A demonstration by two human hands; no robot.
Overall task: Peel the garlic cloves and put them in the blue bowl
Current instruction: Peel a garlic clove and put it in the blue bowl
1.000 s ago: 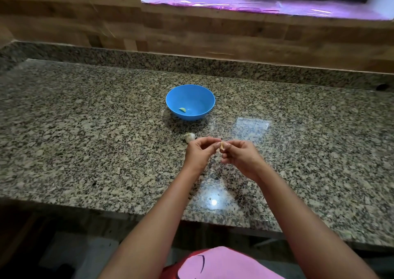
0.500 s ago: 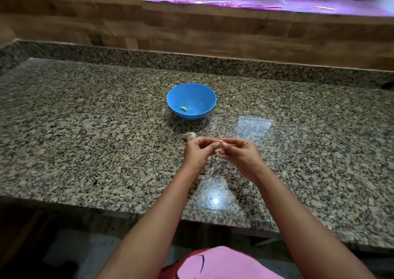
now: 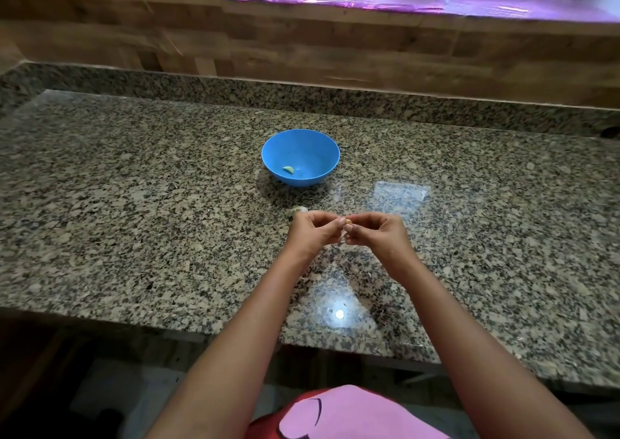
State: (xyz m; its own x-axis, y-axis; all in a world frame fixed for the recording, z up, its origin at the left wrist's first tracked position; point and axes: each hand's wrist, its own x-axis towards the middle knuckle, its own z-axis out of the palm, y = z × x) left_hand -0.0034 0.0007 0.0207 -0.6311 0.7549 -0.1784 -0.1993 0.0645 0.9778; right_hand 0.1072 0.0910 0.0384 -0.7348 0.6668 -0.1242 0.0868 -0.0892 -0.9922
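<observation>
Both hands meet fingertip to fingertip above the speckled granite surface (image 3: pixel 134 204), a small garlic clove (image 3: pixel 349 221) pinched between them. The left hand (image 3: pixel 313 232) has its fingers curled inward, its grip narrow on the clove's left side; the right hand (image 3: pixel 377 234) mirrors it, thumb and forefinger closed tight on the clove. Both forearms reach in from the near edge, converging. Just beyond the left hand, partly hidden by it, a pale garlic piece (image 3: pixel 299 209) lies on the surface. Farther off stands the blue bowl (image 3: pixel 322 150), with one peeled clove (image 3: pixel 288 169) inside at its near left. No readable writing shows anywhere.
</observation>
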